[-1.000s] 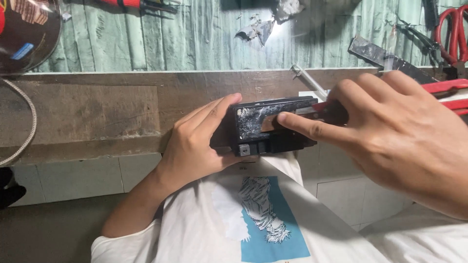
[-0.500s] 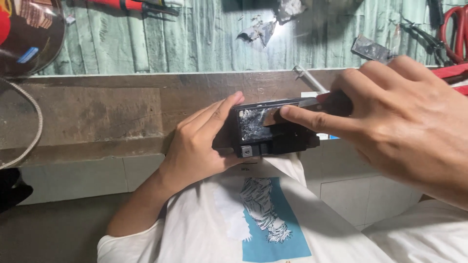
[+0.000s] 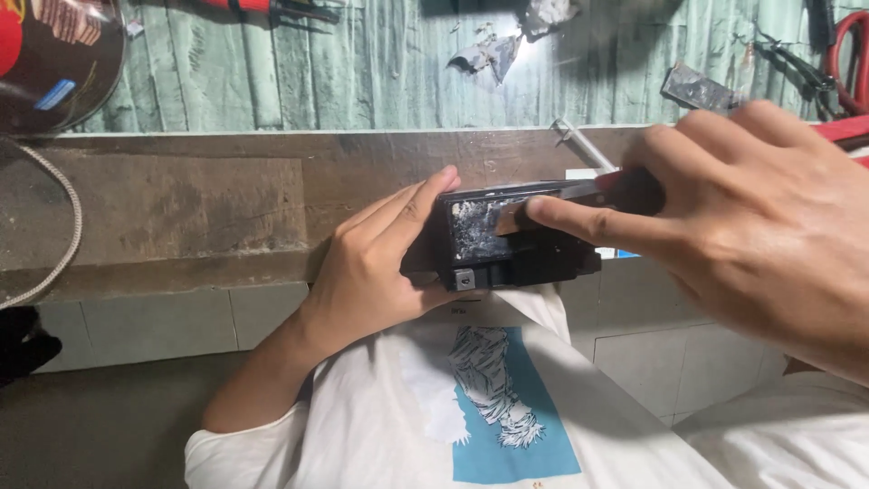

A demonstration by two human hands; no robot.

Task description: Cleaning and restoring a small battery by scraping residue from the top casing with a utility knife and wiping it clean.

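Right hand [image 3: 760,217]: fingers clenched around a thin flat metal blade with a red-and-black handle [image 3: 579,192], index finger stretched along it, tip pressed onto the scraped grey patch of a black rectangular plastic module [image 3: 507,237]. Left hand [image 3: 385,254]: fingers grasping the module's left end, thumb underneath. Module sits at centre frame, against the front edge of the worn brown wooden bench [image 3: 181,208], above a white shirt with a blue print [image 3: 489,407]. Upper left: dark round tin can [image 3: 54,54]. Upper right: red-handled scissors [image 3: 846,45]. Top centre: crumpled foil scraps [image 3: 493,50] on green planks.
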